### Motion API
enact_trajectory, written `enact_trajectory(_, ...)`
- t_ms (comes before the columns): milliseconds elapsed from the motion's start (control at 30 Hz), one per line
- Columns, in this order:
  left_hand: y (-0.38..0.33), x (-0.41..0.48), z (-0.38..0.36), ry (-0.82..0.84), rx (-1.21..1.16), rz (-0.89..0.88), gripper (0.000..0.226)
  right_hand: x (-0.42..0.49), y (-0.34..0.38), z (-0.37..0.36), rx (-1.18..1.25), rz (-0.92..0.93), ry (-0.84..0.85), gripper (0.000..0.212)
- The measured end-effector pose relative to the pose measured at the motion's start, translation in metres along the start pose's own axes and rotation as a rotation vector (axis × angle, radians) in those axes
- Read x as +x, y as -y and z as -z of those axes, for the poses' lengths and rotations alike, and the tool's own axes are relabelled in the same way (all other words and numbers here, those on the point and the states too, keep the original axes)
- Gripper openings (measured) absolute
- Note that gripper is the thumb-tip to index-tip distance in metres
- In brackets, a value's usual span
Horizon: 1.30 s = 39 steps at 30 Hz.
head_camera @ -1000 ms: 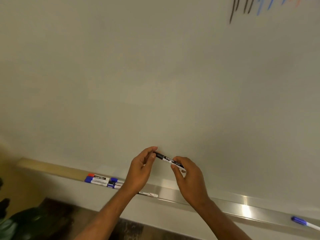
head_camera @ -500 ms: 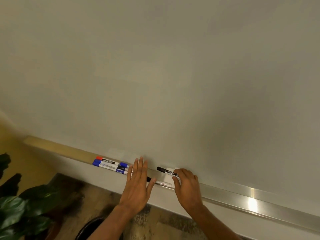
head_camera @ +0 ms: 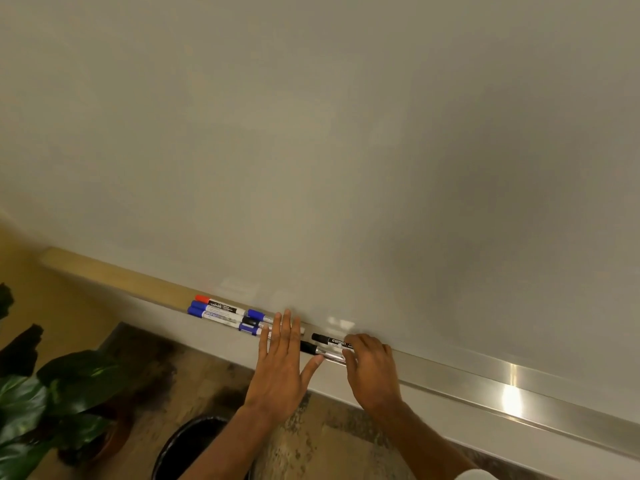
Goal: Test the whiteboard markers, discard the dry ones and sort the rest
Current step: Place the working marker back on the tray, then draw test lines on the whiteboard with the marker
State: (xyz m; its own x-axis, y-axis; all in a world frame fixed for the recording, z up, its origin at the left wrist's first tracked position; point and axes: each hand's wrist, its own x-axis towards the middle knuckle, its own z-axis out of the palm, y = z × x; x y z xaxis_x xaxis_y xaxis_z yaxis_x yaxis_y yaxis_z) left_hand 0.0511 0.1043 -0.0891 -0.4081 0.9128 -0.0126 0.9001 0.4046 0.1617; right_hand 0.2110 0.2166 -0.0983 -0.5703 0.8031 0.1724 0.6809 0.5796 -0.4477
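Note:
A black marker with a white label lies along the whiteboard's metal tray; my right hand holds its right end with curled fingers. A second black-capped marker lies just in front of it, its barrel partly hidden by my hands. My left hand is flat with straight fingers over the tray, just left of these two, its thumb near the second marker. Further left on the tray sits a group with a red-capped marker and blue-capped markers. The whiteboard fills the upper view.
A dark round bin stands on the floor below my left forearm. A leafy potted plant is at the lower left. The tray runs on to the right with a bright glare spot on it.
Both hands came down from in front of the board to the tray, bringing the black marker along. My left hand let go of it and opened flat. The view tilted downward.

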Motion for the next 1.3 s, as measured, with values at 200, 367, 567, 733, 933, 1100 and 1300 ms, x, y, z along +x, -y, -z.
enact_trajectory(200, 0.005, 0.0, -0.013, 0.017, 0.006, -0.007, 0.086, 0.005, 0.002, -0.015, -0.044, -0.002, 0.048, 0.024)
enact_trajectory(367, 0.009, -0.003, -0.017, 0.048, -0.006, 0.007, 0.086, 0.008, 0.003, -0.023, -0.076, 0.007, 0.062, 0.023)
enact_trajectory(567, 0.009, -0.004, -0.012, 0.026, -0.054, -0.003, 0.095, 0.008, 0.0, -0.025, -0.102, 0.081, 0.068, 0.027)
enact_trajectory(733, -0.001, -0.005, -0.006, 0.065, -0.059, 0.003, 0.101, -0.005, -0.006, -0.013, -0.018, 0.097, -0.052, 0.026)
enact_trajectory(933, -0.034, -0.012, 0.0, 0.076, -0.063, -0.018, 0.087, -0.033, -0.018, 0.019, 0.034, 0.097, -0.14, 0.038)
enact_trajectory(1100, -0.08, -0.021, 0.01, 0.055, -0.102, -0.097, 0.089, -0.06, -0.04, 0.053, 0.034, 0.063, -0.214, 0.035)
enact_trajectory(1300, -0.144, -0.026, 0.022, 0.027, -0.128, -0.173, 0.089, -0.09, -0.082, 0.102, -0.005, -0.029, -0.231, 0.046)
